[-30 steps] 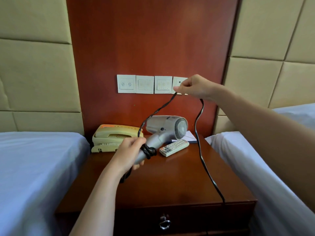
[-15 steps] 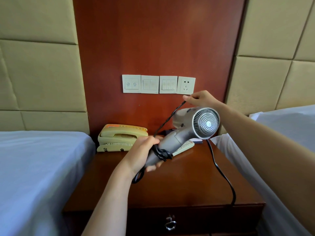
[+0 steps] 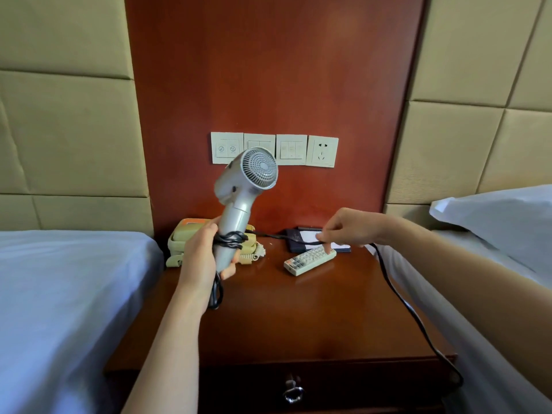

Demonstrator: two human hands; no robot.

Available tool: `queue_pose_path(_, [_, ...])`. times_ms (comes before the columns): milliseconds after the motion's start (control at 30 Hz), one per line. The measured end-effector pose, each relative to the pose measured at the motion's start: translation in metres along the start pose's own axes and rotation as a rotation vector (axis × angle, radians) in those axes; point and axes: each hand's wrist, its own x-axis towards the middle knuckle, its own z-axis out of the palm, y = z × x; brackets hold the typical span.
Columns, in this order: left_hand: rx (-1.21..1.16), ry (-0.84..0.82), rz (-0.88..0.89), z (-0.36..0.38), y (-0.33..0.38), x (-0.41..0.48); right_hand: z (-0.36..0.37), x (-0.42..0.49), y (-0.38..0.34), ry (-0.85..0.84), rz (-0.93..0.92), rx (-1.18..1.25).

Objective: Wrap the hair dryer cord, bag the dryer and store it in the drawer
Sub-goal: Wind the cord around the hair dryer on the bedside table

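My left hand (image 3: 200,258) grips the handle of a silver hair dryer (image 3: 242,186), held upright over the nightstand with its round grille facing me. A few turns of black cord (image 3: 397,297) are wound round the handle by my fingers. From there the cord runs right to my right hand (image 3: 348,227), which pinches it just above the remote, then trails down over the nightstand's right front corner. The drawer (image 3: 328,386) under the top is closed, with a metal ring pull.
On the wooden nightstand (image 3: 298,318) lie a white remote (image 3: 309,259), a dark notepad folder (image 3: 298,239) and a yellow telephone (image 3: 182,237) behind my left hand. Wall switches and a socket (image 3: 322,151) sit above. Beds flank both sides.
The dryer swung from lying tilted to the right to standing upright. My right hand dropped from near the socket to just above the remote, pulling the cord low and to the right.
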Motion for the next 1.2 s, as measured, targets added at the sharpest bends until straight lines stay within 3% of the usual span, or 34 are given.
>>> queue_pose_path(267, [0.243, 0.22, -0.015, -0.005, -0.009, 0.005, -0.005, -0.022, -0.064, 0.06, -0.249, -0.262])
queue_pose_path(600, [0.693, 0.072, 0.064, 0.009, -0.02, -0.005, -0.007, -0.013, -0.122, 0.228, -0.402, -0.424])
queue_pose_path(700, [0.724, -0.034, 0.114, 0.014, -0.02, -0.009, -0.007, -0.009, -0.128, 0.22, -0.425, -0.405])
queue_pose_path(833, [0.852, -0.053, 0.113, 0.02, -0.021, -0.011, 0.002, -0.004, -0.132, 0.12, -0.451, -0.401])
queue_pose_path(1000, [0.973, 0.013, 0.13, 0.022, -0.022, -0.011, 0.005, -0.008, -0.125, 0.002, -0.442, -0.227])
queue_pose_path(1200, [1.069, -0.032, 0.135, 0.015, -0.019, -0.008, -0.014, -0.02, -0.085, -0.238, -0.15, 0.174])
